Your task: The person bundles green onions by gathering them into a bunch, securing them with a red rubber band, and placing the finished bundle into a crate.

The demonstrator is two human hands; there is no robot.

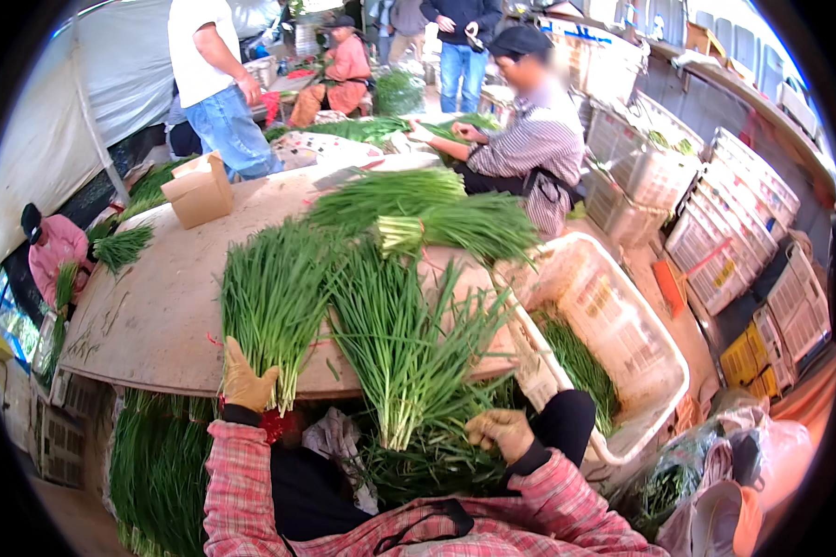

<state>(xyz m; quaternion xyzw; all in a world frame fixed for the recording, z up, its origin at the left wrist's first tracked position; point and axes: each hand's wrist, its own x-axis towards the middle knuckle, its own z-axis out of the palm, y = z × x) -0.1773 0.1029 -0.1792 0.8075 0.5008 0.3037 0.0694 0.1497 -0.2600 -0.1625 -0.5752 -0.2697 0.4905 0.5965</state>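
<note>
My left hand (248, 376), in a tan glove, is at the table's near edge with thumb and fingers apart. It is beside the pale stem ends of a bunch of green chives (274, 288). A second loose, fanned pile of chives (404, 334) lies to its right, with white stem ends hanging over the edge towards me. My right hand (500, 432), also gloved, is curled closed above loose green leaves (437, 469) at my lap. What its fingers hold, if anything, cannot be made out. Thin red ties (215, 340) show near my left hand.
More chive bunches (390, 197) lie farther back on the wooden table (158, 292), near a cardboard box (198, 190). A white crate (636, 343) with chives inside stands at my right. A co-worker (539, 139) sits across; others are behind. Stacked crates (724, 232) line the right side.
</note>
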